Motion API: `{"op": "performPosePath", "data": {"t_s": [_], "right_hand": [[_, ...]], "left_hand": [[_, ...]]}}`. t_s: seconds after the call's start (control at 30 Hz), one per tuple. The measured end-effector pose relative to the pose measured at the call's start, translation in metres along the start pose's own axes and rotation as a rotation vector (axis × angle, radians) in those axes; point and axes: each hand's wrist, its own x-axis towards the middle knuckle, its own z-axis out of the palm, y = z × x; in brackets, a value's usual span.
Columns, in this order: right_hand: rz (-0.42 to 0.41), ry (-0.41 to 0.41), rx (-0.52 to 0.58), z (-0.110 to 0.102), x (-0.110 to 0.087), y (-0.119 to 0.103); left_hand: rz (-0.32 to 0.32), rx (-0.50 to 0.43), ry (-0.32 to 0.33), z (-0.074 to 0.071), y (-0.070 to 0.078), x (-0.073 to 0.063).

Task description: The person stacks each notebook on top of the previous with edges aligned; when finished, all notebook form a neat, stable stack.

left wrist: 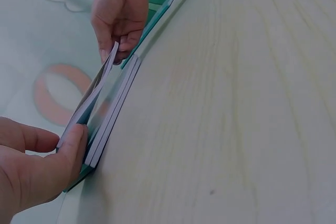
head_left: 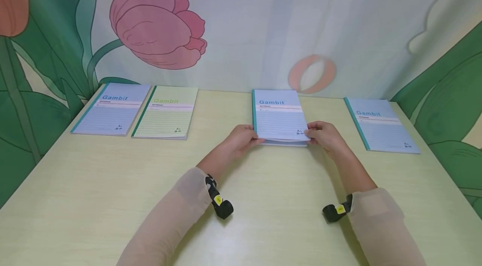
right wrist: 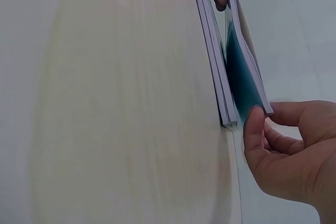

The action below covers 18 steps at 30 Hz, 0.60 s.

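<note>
A blue Gambit notebook (head_left: 281,117) with a teal spine is held by both hands at its near corners. Its near edge is lifted and it tilts over a small stack of notebooks (right wrist: 214,59). My left hand (head_left: 241,139) pinches the near left corner, thumb and fingers on either side of it in the left wrist view. At the near right corner, my right hand (head_left: 326,136) pinches the same notebook between thumb and fingers. Seen from the right wrist, a gap separates the lifted notebook from the two stacked edges beneath.
Another blue notebook (head_left: 382,126) lies at the right of the table (head_left: 278,216). To the left lie a blue notebook (head_left: 111,109) and a yellow-green notebook (head_left: 165,112), side by side. A printed curtain (head_left: 244,27) hangs behind the table's far edge.
</note>
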Motion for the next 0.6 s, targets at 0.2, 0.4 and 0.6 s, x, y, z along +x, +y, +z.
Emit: {"op": "performPosePath", "data": {"t_s": [0.2,0.4,0.6], "right_hand": [[-0.002,-0.006,0.003,0.0005,0.0009,0.0001],[-0.001,0.001,-0.011,0.0007,0.0006,-0.0014],[-0.019,0.013,-0.040,0.0003,-0.0012,-0.0021]], "left_hand": [[0.006,0.221,0.057,-0.0034,0.0072,0.0011],[0.081,0.512,0.123,-0.0067,0.0111,0.0010],[0.112,0.625,0.190,-0.0030,0.0083,0.0047]]}}
